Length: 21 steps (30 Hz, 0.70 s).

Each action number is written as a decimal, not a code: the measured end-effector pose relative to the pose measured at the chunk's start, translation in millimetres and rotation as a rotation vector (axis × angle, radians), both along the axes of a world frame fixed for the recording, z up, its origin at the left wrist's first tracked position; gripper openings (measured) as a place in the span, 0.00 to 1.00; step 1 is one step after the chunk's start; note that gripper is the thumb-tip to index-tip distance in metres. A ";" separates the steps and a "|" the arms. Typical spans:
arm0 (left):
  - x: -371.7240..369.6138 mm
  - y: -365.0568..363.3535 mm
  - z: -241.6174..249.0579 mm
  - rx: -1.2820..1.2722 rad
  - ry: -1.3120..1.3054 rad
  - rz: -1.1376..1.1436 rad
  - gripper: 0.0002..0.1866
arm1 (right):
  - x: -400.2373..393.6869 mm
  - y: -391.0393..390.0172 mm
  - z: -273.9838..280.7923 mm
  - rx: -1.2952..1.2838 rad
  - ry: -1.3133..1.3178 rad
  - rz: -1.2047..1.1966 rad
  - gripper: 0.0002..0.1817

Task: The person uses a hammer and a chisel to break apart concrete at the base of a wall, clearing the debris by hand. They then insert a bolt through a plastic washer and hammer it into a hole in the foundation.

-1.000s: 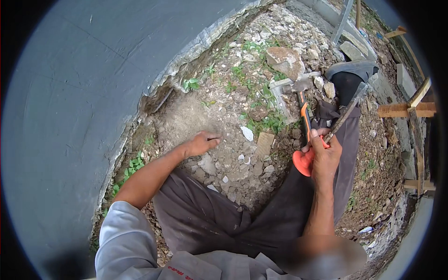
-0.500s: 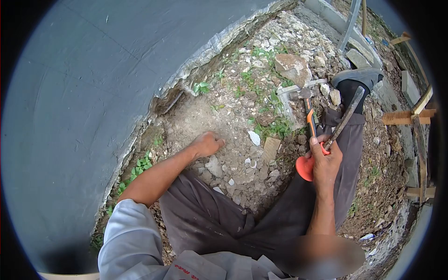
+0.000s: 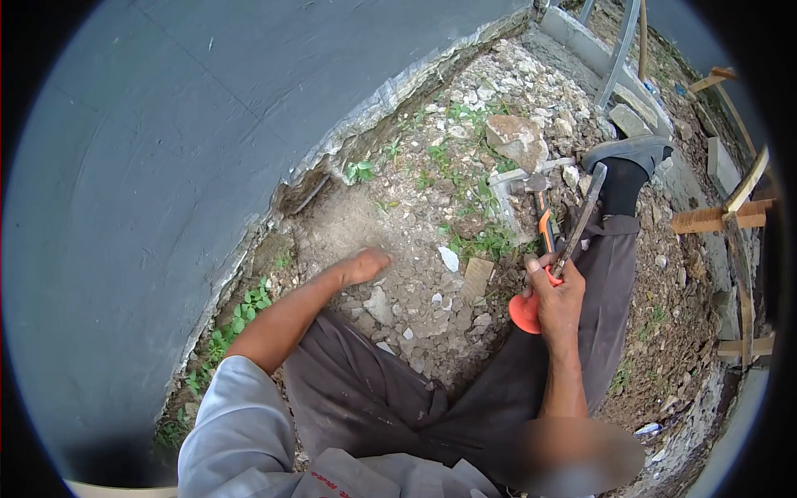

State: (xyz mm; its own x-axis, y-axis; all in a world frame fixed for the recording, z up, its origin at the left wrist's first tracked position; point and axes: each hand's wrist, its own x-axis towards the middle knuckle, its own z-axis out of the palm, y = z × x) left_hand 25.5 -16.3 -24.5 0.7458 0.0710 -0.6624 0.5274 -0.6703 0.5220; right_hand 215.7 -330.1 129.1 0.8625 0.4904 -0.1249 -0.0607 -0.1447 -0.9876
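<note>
My right hand (image 3: 561,305) is closed around a chisel (image 3: 584,217) with an orange round hand guard (image 3: 524,314). Its long metal shaft slants up and away, above my lower leg. Just left of that shaft, a hammer (image 3: 544,224) with an orange and black handle lies on the rubble, its head pointing away from me. My left hand (image 3: 364,266) is curled low over the bare soil (image 3: 340,220) near the wall; its fingertips are hidden, so whatever they may hold cannot be made out.
A grey wall (image 3: 183,149) with a broken lower edge runs along the left. Stones, a large rock (image 3: 515,141), weeds (image 3: 249,307) and a flat brown piece (image 3: 477,280) lie on the ground. Wooden boards (image 3: 722,217) stand at right. My shoe (image 3: 628,151) rests among stones.
The chisel has swung left, its tip now nearer the hammer, and my right hand has shifted slightly left and toward me. My left hand stays low over the soil. The view has shifted slightly.
</note>
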 end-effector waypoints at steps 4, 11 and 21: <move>-1.6 -82.2 71.9 -0.333 -0.053 0.337 0.27 | -16.8 4.5 -10.9 -0.208 -0.215 0.166 0.11; 21.9 -181.4 89.6 -1.246 -0.492 0.999 0.26 | -43.8 14.0 -24.3 -0.207 -0.182 0.677 0.23; -4.2 -124.1 53.4 -1.454 -0.384 1.400 0.13 | 33.1 -2.7 -63.4 -0.955 -0.527 -0.007 0.29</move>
State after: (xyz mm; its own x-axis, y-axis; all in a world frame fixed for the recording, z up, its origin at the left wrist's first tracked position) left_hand 21.3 -140.4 29.0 0.7488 0.2736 -0.6037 -0.0393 0.9276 0.3716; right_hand 248.8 -332.8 65.7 0.9218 0.3822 -0.0652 0.3334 -0.8672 -0.3699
